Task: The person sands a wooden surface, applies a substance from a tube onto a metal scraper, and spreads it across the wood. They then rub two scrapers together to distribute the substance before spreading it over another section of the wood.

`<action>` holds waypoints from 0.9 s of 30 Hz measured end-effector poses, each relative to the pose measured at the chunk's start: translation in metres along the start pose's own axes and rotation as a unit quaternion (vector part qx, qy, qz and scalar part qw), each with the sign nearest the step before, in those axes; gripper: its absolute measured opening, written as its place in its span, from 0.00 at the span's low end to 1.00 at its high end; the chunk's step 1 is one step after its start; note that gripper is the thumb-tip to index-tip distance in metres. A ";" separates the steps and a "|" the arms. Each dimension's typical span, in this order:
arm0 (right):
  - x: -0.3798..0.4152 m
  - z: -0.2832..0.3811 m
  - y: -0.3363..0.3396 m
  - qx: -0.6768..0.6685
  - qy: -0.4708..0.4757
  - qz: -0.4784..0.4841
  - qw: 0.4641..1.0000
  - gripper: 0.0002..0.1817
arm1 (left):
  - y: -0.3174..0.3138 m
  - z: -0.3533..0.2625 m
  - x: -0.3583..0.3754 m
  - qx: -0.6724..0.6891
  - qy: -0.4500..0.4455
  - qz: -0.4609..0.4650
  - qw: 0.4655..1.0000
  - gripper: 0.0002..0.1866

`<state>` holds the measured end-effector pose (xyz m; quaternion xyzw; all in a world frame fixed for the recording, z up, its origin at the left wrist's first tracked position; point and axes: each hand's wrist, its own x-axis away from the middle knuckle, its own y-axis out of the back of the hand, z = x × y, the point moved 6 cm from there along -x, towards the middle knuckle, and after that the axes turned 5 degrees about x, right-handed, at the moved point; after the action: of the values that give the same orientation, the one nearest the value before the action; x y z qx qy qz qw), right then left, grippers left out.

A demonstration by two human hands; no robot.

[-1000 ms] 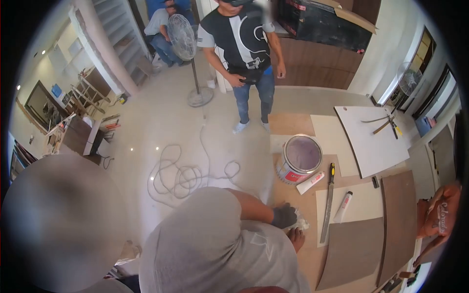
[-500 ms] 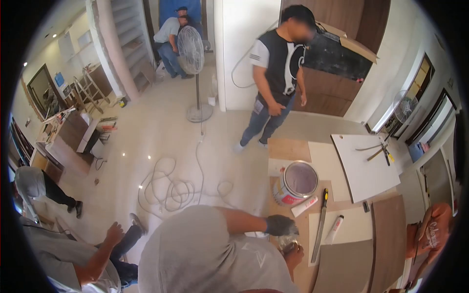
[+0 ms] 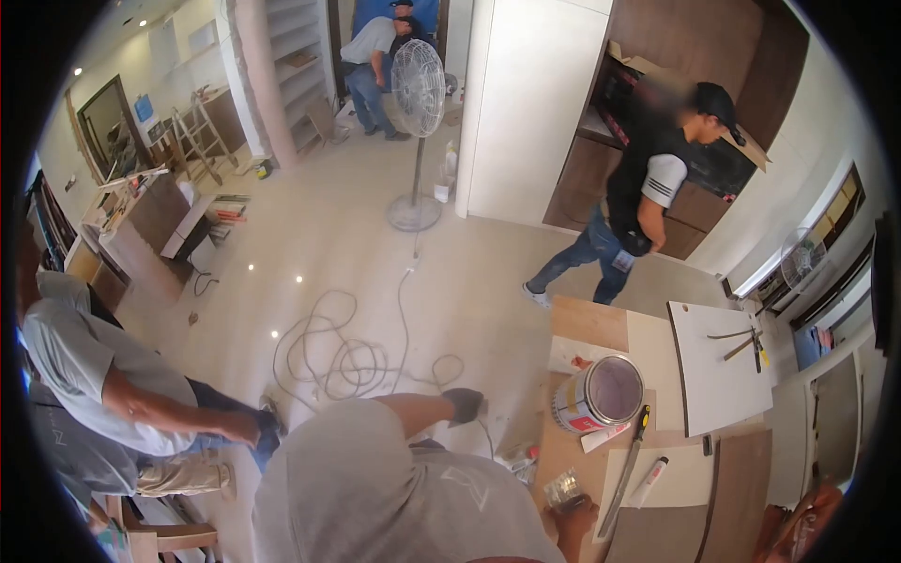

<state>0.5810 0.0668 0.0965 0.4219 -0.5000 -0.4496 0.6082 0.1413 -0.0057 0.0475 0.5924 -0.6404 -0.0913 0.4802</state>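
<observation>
My left hand (image 3: 464, 405), in a dark grey glove, is out over the floor to the left of the worktable, its fingers closed. A small pale bit shows at its fingertips, too small to name. At the table's near left edge my bare right hand (image 3: 574, 516) is closed round a clear, shiny container (image 3: 564, 488). A long file (image 3: 627, 469) with a yellow and black handle lies just right of that hand. Beyond it are a white tube (image 3: 649, 481) with a black cap and an open paint can (image 3: 601, 399). Another white tube (image 3: 603, 437) lies against the can.
Boards and panels (image 3: 721, 366) cover the worktable, with pliers-like tools (image 3: 741, 342) on the white one. A coiled cable (image 3: 338, 352) lies on the floor, leading to a standing fan (image 3: 417, 113). One person (image 3: 624, 202) is beyond the table; others (image 3: 122, 375) are at left.
My hands were together at the clear container; my left hand has moved away left, over the floor. The person beyond the table has stepped right and turned. The view has shifted.
</observation>
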 end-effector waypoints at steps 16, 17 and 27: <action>-0.028 -0.019 -0.006 0.007 0.024 -0.031 0.999 0.61 | 0.097 0.118 0.082 0.049 0.089 -0.023 0.995 0.21; -0.026 -0.020 -0.007 -0.026 0.019 -0.018 0.999 0.61 | 0.095 0.130 0.078 0.056 0.094 -0.029 0.994 0.21; -0.014 -0.036 -0.035 -0.017 0.043 -0.069 0.997 0.54 | 0.083 0.215 0.069 0.087 0.135 -0.063 0.985 0.22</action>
<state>0.6106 0.0742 0.0543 0.4639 -0.4355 -0.4805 0.6036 -0.0589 -0.1383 0.0272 0.6782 -0.5363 0.0154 0.5022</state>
